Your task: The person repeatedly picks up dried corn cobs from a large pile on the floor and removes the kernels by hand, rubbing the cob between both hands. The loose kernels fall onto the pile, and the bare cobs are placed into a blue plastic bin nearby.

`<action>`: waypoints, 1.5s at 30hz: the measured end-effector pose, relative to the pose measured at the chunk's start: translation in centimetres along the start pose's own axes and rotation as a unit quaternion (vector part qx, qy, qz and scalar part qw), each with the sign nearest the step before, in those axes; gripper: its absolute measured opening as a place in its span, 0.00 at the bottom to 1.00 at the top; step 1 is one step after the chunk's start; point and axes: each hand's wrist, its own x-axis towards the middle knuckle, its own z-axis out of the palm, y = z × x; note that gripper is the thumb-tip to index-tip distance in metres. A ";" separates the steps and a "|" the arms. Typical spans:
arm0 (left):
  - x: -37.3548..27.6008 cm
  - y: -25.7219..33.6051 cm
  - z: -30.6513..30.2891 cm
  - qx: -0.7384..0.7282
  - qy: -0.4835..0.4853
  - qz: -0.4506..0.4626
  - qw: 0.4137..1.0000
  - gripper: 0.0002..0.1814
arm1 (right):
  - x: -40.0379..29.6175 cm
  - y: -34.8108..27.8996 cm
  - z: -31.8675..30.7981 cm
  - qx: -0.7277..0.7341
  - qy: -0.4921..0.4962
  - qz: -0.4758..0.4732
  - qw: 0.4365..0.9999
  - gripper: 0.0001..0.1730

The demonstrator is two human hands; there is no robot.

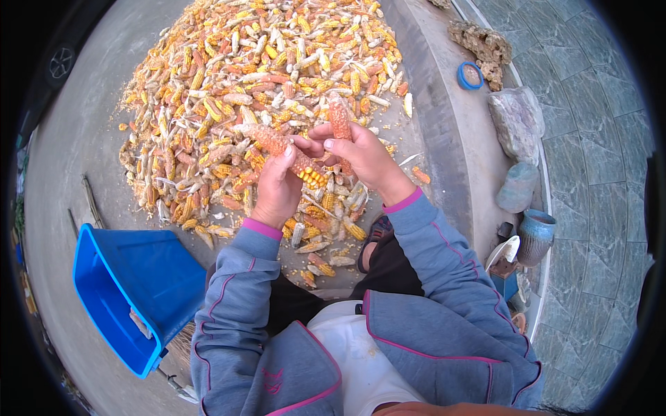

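Observation:
My left hand [281, 182] is closed around a mostly bare reddish corn cob [268, 140], tilted, with yellow kernels left at its lower right end. In my right hand [367, 158] is a bare reddish cob [340, 122], held near upright between thumb and fingers. The fingertips of both hands are close together; whether the two cobs touch is hidden by the fingers. Behind and below the hands spreads a large heap of corn cobs [218, 109], some with yellow kernels, others stripped. Loose kernels lie around its edge.
A blue plastic bin [151, 270] lies on its side at the lower left, a cob inside. Along the concrete ledge at right are rocks [515, 122], a small blue-rimmed bowl [470, 76] and a glazed vase [536, 236]. My sandalled foot [372, 242] is beside the heap.

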 end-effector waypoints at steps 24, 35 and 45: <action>-1.7 1.2 -0.3 0.418 -0.017 -0.137 0.898 0.25 | 1.1 1.3 1.5 -0.053 0.089 -0.062 0.993 0.18; 0.6 -2.3 -3.6 0.333 0.169 -0.099 0.922 0.12 | 2.1 2.8 -0.2 0.025 0.119 -0.049 0.991 0.16; -2.1 -0.6 -3.6 0.390 0.137 -0.067 0.908 0.09 | 2.7 15.2 -4.7 -0.512 0.016 0.127 0.849 0.24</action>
